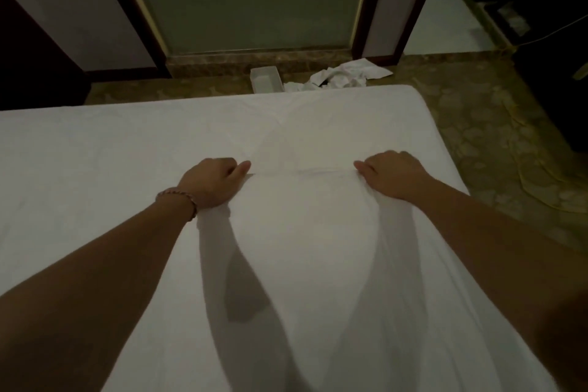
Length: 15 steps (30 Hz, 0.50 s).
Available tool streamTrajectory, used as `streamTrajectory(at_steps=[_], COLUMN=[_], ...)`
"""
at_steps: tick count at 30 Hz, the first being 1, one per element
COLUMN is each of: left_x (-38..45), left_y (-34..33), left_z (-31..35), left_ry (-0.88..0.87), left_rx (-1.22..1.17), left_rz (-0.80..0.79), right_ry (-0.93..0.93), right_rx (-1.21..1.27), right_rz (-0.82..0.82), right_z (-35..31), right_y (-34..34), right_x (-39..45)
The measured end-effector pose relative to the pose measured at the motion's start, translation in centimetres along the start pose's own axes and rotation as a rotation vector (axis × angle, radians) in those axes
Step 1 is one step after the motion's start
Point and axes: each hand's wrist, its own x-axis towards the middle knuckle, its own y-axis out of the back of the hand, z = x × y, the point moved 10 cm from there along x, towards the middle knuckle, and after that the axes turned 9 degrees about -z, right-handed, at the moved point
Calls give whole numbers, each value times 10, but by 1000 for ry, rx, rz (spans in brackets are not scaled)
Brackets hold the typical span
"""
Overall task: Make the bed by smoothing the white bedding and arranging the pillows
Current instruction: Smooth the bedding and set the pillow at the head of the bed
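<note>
A white bed (95,149) fills most of the head view, covered by a smooth white sheet. Over it lies a second piece of white bedding (302,232), stretched taut between my hands with its edge running straight across. My left hand (211,181), with a bracelet on the wrist, grips the left end of that edge. My right hand (393,173) grips the right end. The cloth hangs in folds from both hands down toward me. No pillows are in view.
Beyond the bed's far edge, a small white box (265,79) and a heap of crumpled white linen (342,75) lie on the patterned floor (496,143). A frosted glass door (251,0) stands behind them. Dark furniture (553,41) is at the right, with a yellow cable trailing on the floor.
</note>
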Motion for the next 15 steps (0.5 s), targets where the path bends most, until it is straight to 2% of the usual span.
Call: streamTrajectory(at_steps=[4, 7, 11, 15], left_x=[-19, -34, -40, -36], left_y=[13, -9, -11, 1], left_z=[27, 48, 38, 41], left_ry=[-98, -74, 14, -10], left_rx=[-33, 80, 77, 217], left_rz=[117, 61, 60, 107], right_ry=[130, 187, 121, 115], right_rx=[171, 31, -4, -63], right_rz=[40, 19, 49, 25], right_z=[-72, -125, -118, -113], right_y=[20, 5, -1, 3], right_x=[-10, -19, -26, -26])
